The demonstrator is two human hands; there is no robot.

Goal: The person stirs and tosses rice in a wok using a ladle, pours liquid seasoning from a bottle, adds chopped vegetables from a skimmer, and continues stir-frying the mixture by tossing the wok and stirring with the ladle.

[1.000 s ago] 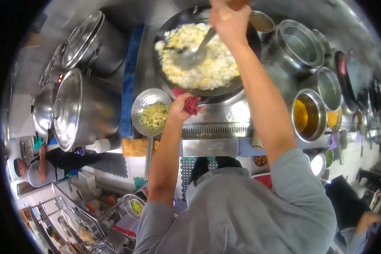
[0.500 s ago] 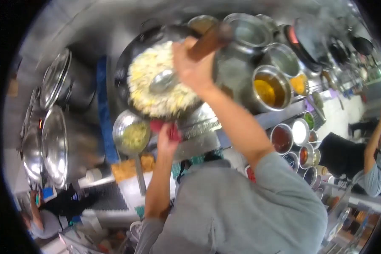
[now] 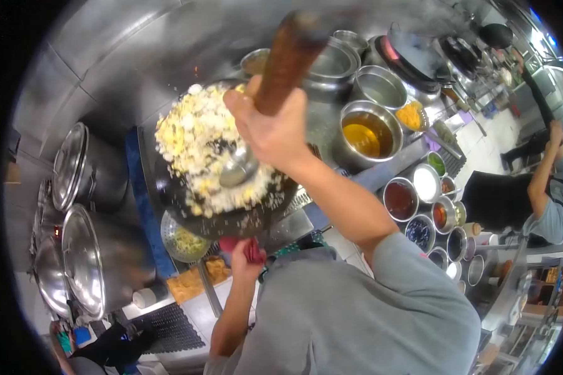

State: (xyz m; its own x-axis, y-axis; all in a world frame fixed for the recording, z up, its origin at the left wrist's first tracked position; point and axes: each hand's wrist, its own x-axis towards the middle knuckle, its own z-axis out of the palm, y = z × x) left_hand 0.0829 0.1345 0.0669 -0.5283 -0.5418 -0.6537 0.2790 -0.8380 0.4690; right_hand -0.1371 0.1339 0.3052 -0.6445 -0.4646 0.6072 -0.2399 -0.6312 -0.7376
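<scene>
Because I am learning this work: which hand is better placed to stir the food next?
Probably the right hand: it grips the ladle, which reaches down to the food. The left hand holds a red cloth at the near edge of the wok.

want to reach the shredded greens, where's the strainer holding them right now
In the head view, the strainer sits left of centre, between the blue strip and the left hand, partly hidden by the wok.
</scene>
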